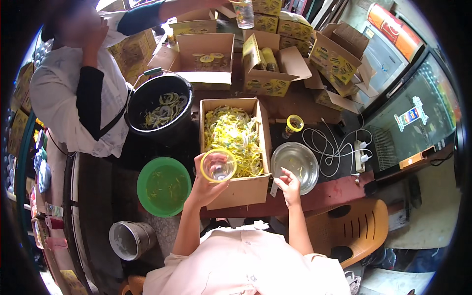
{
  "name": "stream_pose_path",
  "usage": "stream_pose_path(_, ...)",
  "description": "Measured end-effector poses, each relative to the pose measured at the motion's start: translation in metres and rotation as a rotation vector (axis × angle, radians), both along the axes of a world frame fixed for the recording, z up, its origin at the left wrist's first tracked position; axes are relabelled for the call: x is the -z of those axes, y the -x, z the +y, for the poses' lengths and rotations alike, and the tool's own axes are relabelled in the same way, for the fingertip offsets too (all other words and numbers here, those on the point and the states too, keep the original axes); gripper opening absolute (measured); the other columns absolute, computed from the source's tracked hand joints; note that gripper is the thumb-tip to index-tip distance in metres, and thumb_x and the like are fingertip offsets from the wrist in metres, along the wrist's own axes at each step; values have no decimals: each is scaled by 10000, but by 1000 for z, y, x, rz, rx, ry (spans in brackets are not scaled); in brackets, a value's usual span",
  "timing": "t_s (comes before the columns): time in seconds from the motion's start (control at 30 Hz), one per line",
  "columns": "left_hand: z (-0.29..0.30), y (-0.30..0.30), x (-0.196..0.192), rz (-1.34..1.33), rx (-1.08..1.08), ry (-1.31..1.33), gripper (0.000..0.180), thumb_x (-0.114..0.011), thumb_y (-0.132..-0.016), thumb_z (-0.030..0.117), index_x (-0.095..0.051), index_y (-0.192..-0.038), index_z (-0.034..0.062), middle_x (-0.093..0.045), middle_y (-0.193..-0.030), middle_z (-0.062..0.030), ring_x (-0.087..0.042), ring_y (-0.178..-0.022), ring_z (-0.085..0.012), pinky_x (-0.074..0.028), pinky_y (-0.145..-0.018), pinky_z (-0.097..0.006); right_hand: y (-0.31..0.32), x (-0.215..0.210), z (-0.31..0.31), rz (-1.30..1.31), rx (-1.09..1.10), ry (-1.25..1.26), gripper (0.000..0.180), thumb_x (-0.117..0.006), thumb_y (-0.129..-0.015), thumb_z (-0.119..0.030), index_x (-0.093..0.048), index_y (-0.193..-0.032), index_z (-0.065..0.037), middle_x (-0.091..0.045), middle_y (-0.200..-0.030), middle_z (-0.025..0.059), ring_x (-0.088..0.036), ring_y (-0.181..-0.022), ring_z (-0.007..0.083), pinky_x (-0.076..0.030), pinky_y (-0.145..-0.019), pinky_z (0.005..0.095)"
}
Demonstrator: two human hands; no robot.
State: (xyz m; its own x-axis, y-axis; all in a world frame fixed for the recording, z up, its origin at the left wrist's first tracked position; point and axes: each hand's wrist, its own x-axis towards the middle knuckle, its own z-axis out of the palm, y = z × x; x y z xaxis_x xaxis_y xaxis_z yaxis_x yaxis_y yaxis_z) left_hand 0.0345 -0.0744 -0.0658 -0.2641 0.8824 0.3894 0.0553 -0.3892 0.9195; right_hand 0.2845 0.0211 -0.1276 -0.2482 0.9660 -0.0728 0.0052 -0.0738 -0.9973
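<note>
My left hand [202, 189] is wrapped round a clear plastic cup [219, 172] with a yellow rim, held over the near edge of an open cardboard box [241, 191]. Yellow and clear plastic strips [233, 132] fill that box. Pinched in my right hand [289, 187] is a small flat metal blade [274, 189] with a hole in its end. Just beyond that hand sits a round metal bowl [309, 160] with a little in its bottom. Another yellow-rimmed cup [294, 124] stands farther back, with dark contents.
A green basin [163, 206] of liquid and a black bucket [147, 128] of strips are at left. Open cartons [268, 86] line the back. White cables [332, 147] run to a power strip [359, 156]. A co-worker [83, 98] at far left reaches toward another cup [244, 14].
</note>
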Motion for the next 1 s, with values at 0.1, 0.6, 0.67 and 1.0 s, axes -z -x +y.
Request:
stream_pose_path(0.1,28,-13,-21,319,-78,-59,750,-738,-598,2,-237,-1150,88,-411,-1108,-114,-450,-1069,-212,-401,-892,-355,-26,-4,3,55,183,65,386,-651,-717,26,-524,-1081,5,-580,-802,19,-549,-714,72,-458,-682,208)
stream_pose_path(0.6,124,-61,-62,380,-118,-356,709,-760,-593,48,-273,-1107,91,-440,-1060,-151,-483,-986,-263,-405,-834,-371,-93,-27,24,207,150,151,360,-656,-685,78,-523,-1010,1,-519,-809,-6,-494,-728,54,-436,-702,188)
stream_pose_path(0.67,128,-60,-58,401,-248,-247,733,-748,-581,22,-273,-1135,90,-445,-1068,-130,-484,-1001,-247,-398,-865,-351,-97,-26,27,189,186,115,353,-662,-687,77,-532,-1009,13,-529,-792,-8,-507,-688,43,-441,-652,174)
stream_pose_path(1.0,139,106,-14,-1066,-138,-474,280,-524,-856,241,-483,-1063,58,-543,-1037,-107,-552,-958,-223,-469,-827,-418,-67,-25,25,238,104,134,364,-659,-674,90,-543,-1004,-10,-539,-764,-8,-529,-696,57,-471,-673,182)
